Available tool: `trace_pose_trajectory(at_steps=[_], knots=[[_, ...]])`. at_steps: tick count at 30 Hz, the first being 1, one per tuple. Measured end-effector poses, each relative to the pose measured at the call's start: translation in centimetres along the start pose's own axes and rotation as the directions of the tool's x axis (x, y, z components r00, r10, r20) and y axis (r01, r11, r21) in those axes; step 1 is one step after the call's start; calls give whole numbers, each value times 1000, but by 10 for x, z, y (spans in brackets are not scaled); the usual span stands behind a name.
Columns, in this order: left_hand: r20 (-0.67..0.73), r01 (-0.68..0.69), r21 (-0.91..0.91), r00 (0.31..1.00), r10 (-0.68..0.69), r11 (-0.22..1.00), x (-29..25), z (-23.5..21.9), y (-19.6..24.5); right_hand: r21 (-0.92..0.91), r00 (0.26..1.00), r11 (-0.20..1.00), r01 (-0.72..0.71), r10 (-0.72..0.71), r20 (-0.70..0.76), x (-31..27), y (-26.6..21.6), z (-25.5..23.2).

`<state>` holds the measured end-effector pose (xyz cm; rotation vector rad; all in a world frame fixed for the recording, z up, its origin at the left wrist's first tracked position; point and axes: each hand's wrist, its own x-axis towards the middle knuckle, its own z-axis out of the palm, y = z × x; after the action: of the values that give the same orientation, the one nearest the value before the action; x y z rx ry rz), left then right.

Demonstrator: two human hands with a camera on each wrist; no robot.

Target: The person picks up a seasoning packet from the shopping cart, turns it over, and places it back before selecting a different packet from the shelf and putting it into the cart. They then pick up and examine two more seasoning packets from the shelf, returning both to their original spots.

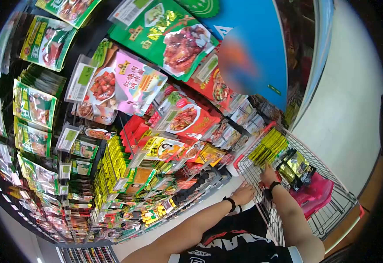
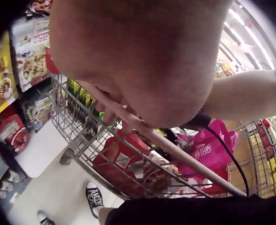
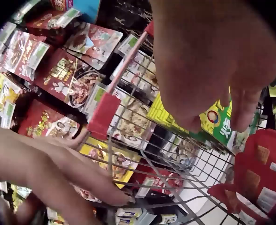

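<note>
Over the near side of the wire shopping cart (image 1: 336,210), my left hand (image 1: 244,194) rests on the rim, its fingers long and loosely bent in the right wrist view. My right hand (image 1: 269,175) reaches down inside the cart. The right wrist view shows that hand (image 3: 217,70) with thumb and fingers at either side of a yellow-green packet (image 3: 217,119), pinching it. A row of yellow packets (image 1: 268,147) lies at the cart's far end. Beside it are dark-and-gold packs (image 1: 297,168) and a pink bag (image 1: 316,190). Red packages (image 3: 259,173) lie in the cart too.
Shelves of hanging seasoning pouches (image 1: 141,83) run along the left, close to the cart. A blue panel (image 1: 261,48) stands behind them. Pale floor (image 1: 349,87) stretches along the right. A shoe (image 2: 94,194) shows below the cart.
</note>
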<state>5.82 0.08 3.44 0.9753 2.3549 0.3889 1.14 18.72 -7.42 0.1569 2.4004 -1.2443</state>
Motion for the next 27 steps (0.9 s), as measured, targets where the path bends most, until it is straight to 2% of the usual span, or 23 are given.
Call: trace_pose_trajectory(at_steps=[2,4,6,7,9,11,13,14,15,16,17,18,19,21,22,23,24,25,26,27], knots=[[-10,25,3,1000,-25,1000,-2,-3,4,-87,996,995,-53,59,63,0,-9,-9],[-27,40,-8,999,-40,999,-5,-10,8,-155,1000,988,-3,5,13,2,-4,-6],[63,80,-44,995,-78,996,-8,-14,11,-202,997,979,11,-26,-72,2,-2,-2],[109,101,-60,990,-94,993,-9,-19,10,-151,995,989,-8,-8,-99,3,-2,-1],[54,95,-77,994,-91,992,-17,-13,10,-45,989,998,-33,26,-148,6,0,-1],[31,93,-114,996,-90,989,-28,-14,8,-128,993,988,-86,74,-96,7,-8,-9],[36,86,-172,996,-81,981,-38,-27,13,-68,969,987,-146,129,-209,15,7,6],[-83,47,-157,995,-60,986,-46,-15,9,-80,952,986,-145,117,-284,28,35,25],[-133,58,-194,987,-85,979,-56,-20,13,400,931,907,-131,251,-263,40,56,37],[-164,84,-206,979,-119,975,-64,-11,10,785,894,617,-54,381,-237,52,75,48],[-195,110,-222,969,-154,969,-73,-2,8,932,845,351,-94,523,-112,55,72,44],[-167,154,-256,965,-200,954,-82,-2,7,809,784,547,-216,591,-190,40,42,26],[-139,198,-287,960,-245,937,-95,-6,6,912,730,352,-211,678,-93,45,44,26],[-54,304,-397,934,-352,866,-120,-11,3,994,577,-70,-86,810,107,56,49,26],[9,364,-469,913,-408,805,-133,-9,-1,988,580,-151,-21,803,135,52,41,21],[84,423,-532,888,-452,734,-147,-3,-6,965,677,188,-185,736,-13,63,81,44],[-7,348,-558,906,-423,753,-162,16,-19,760,752,569,-314,638,-166,74,120,67],[0,394,-566,878,-478,724,-178,37,-31,472,797,810,-347,520,-307,85,156,89],[8,437,-576,848,-531,690,-193,56,-41,327,771,910,-255,395,-499,80,151,98],[13,478,-586,813,-582,655,-203,67,-46,276,770,933,-229,348,-536,76,140,94]])
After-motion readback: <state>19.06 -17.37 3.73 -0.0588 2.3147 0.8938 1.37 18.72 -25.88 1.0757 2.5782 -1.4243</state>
